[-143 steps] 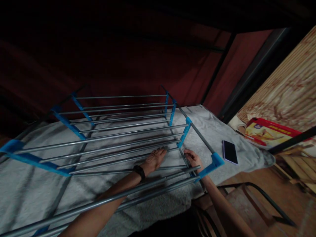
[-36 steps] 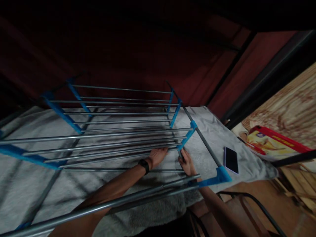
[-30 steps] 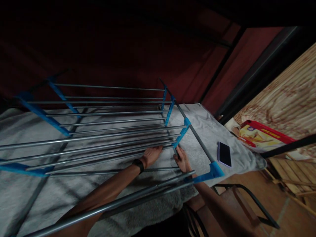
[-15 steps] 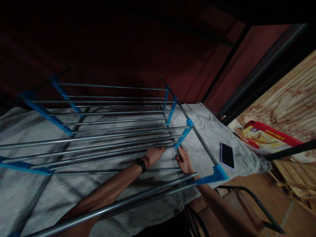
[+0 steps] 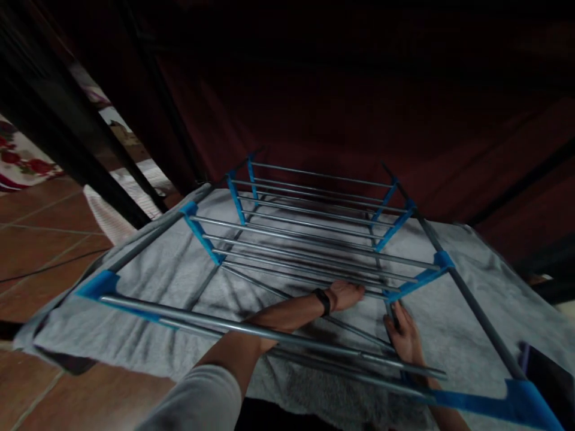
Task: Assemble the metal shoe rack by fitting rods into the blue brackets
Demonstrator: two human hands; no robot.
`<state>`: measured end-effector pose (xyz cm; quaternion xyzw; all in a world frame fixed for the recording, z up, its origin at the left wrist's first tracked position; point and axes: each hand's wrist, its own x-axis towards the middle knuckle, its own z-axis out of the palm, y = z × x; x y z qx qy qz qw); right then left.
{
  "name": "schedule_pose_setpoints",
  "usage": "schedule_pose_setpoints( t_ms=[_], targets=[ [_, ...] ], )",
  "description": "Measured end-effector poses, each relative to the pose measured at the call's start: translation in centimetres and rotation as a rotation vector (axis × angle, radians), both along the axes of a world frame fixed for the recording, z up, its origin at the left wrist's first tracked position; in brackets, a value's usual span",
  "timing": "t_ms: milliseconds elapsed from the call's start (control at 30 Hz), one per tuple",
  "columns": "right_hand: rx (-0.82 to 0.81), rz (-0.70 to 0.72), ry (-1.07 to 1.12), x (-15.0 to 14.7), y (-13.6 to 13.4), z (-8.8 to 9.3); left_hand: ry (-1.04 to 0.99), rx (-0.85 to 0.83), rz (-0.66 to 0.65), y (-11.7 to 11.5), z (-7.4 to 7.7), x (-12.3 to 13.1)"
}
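A rack (image 5: 314, 239) of grey metal rods and blue plastic side pieces lies on a grey towel (image 5: 171, 281). My left hand (image 5: 348, 295), a black band on its wrist, reaches under the near rods and lies flat on the towel, fingers stretched beneath the middle rods. My right hand (image 5: 404, 335) is to its right, fingers wrapped round a short upright rod (image 5: 393, 311) just below a blue side piece (image 5: 417, 278).
A dark phone (image 5: 545, 374) lies on the towel at the far right edge. Red-brown tiled floor (image 5: 40, 239) shows at the left, with a black post (image 5: 67, 143) and white cloth beyond. A dark red curtain hangs behind the rack.
The view has swung left, so the floor on the left shows and the phone has slid to the right edge. Both hands stay in the same places on the rack.
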<state>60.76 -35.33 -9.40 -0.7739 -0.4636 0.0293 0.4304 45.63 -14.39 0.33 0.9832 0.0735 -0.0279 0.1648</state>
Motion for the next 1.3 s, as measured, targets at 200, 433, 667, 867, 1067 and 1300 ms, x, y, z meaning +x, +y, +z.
schedule_pose_setpoints(
  t_ms=[200, 433, 667, 867, 1067, 1300],
  targets=[
    [0.002, -0.046, -0.025, 0.6, 0.1, -0.8, 0.003, 0.012, 0.005, 1.2, 0.8, -2.4],
    [0.067, -0.125, 0.279, 0.1, 0.6, 1.0, 0.004, 0.076, 0.166, 3.3, 3.5, -10.3],
    [0.185, -0.219, 0.495, -0.9, -2.5, 3.2, 0.033, 0.101, 0.313, 3.1, 6.4, -21.6],
    [0.234, -0.494, 0.491, -7.3, -9.6, 4.0, -0.277, 0.069, 0.380, -0.9, 6.7, -29.1],
    [0.275, -0.572, 0.413, -17.4, -11.9, 6.6, -0.323, 0.251, 0.286, -5.3, 4.7, -30.1],
    [0.232, -0.044, 0.018, -21.6, -8.4, 14.1, -0.423, 0.342, 0.240, -5.1, 6.6, -30.7]
  ],
)
